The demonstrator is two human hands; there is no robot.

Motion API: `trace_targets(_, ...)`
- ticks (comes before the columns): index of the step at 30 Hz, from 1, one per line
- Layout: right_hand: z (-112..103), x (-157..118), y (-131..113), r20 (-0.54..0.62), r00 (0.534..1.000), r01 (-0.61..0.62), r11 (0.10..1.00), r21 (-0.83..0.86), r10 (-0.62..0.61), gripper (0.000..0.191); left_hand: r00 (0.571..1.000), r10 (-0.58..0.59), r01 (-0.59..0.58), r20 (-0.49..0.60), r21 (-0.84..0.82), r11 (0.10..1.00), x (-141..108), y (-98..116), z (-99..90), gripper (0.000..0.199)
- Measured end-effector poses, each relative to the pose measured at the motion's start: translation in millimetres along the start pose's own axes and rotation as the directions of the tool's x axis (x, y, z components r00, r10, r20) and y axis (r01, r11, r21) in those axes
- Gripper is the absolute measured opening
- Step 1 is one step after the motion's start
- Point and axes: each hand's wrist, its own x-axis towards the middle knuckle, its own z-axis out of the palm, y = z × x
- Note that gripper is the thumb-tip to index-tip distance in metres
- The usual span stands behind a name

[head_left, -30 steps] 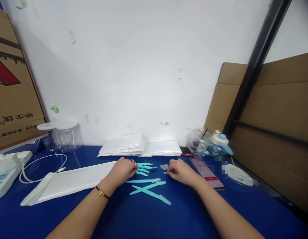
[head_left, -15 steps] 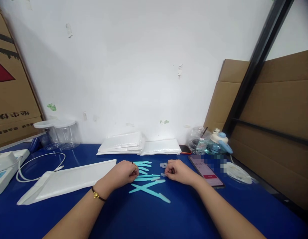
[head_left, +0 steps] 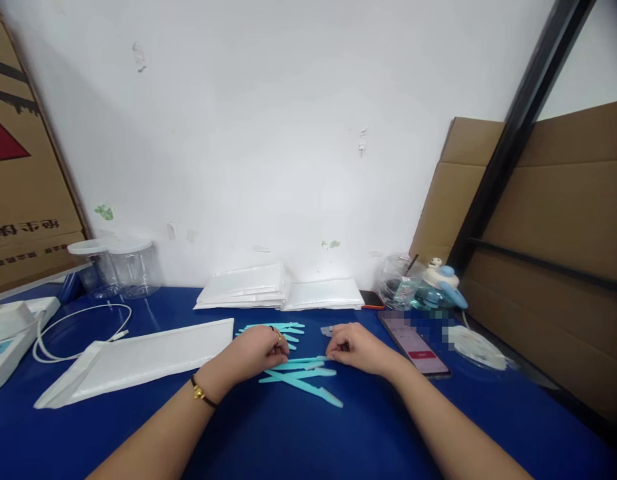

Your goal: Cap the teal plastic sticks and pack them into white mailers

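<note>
My left hand [head_left: 261, 348] is closed in a pinch on the handle of a teal eyebrow razor [head_left: 303, 361], whose blade end points right. The tip of that razor reaches the fingertips of my right hand [head_left: 357, 348]. Those right fingers are pinched together, and what they hold is hidden. Just behind them lie small clear plastic pieces [head_left: 327, 330], partly covered by the hand. More teal razors [head_left: 291, 326] lie beyond my left hand. Nearer to me, two loose razors [head_left: 313, 389] cross each other on the blue table [head_left: 288, 440].
A white padded envelope [head_left: 153, 357] lies at left, near a white cable [head_left: 83, 308] and clear jars [head_left: 138, 270]. Stacked white envelopes [head_left: 246, 287] line the wall. On the right are a phone [head_left: 413, 343], a plastic-wrapped cup [head_left: 396, 283] and a white disc-shaped item [head_left: 478, 347].
My left hand has moved slightly right and nearer, bringing a razor's tip to my right fingers. The clear piece at my right fingertips no longer shows. One crossed razor has shifted.
</note>
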Motion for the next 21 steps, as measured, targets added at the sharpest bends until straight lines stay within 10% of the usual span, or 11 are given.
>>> trace_targets(8, -32.9, -13.5, 23.6, -0.169, 0.968, -0.212, 0.963, -0.163, 0.185, 0.015, 0.985, -0.112, 0.128, -0.130, 0.124, 0.984, -3.6, -38.0, -0.8, 0.013)
trace_targets(21, -10.7, -9.0, 41.2, -0.143, 0.925, -0.369, 0.922, -0.115, 0.353, 0.004, 0.978, -0.169, 0.176, -0.123, 0.049, 0.983, -4.4, -27.5, -3.2, 0.008)
